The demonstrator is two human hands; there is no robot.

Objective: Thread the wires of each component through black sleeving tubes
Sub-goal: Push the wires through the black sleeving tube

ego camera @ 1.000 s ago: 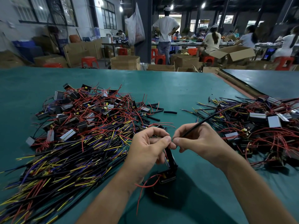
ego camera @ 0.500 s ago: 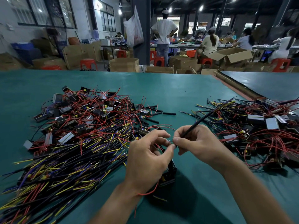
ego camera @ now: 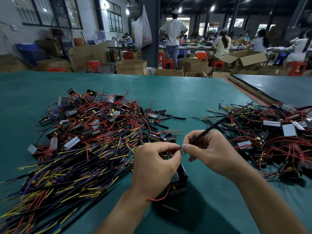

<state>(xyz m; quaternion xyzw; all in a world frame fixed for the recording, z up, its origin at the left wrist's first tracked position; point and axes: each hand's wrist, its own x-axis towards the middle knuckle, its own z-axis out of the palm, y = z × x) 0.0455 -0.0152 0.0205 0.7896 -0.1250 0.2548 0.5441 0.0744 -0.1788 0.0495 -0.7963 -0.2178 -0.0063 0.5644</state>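
Observation:
My left hand (ego camera: 155, 164) pinches the wire ends of a black box-shaped component (ego camera: 179, 181) that hangs below it, a red wire (ego camera: 160, 197) curling out underneath. My right hand (ego camera: 207, 149) pinches a long thin black sleeving tube (ego camera: 219, 122) that slants up to the right. Thumb and fingertips of both hands meet at the tube's near end, where the wire tips touch it. A big heap of components with red, yellow and purple wires (ego camera: 84, 141) lies to the left. A second heap (ego camera: 270, 137) lies to the right.
Several short black tube pieces (ego camera: 165, 115) lie on the green table (ego camera: 185, 92) behind my hands. A wooden strip (ego camera: 249, 90) runs between this table and another. Beyond are cardboard boxes (ego camera: 131, 66), red stools and people at benches.
My hands have risen slightly and drawn closer, so the fingertips meet at the tube's end. The component has lifted with my left hand. The camera tilted a little downward.

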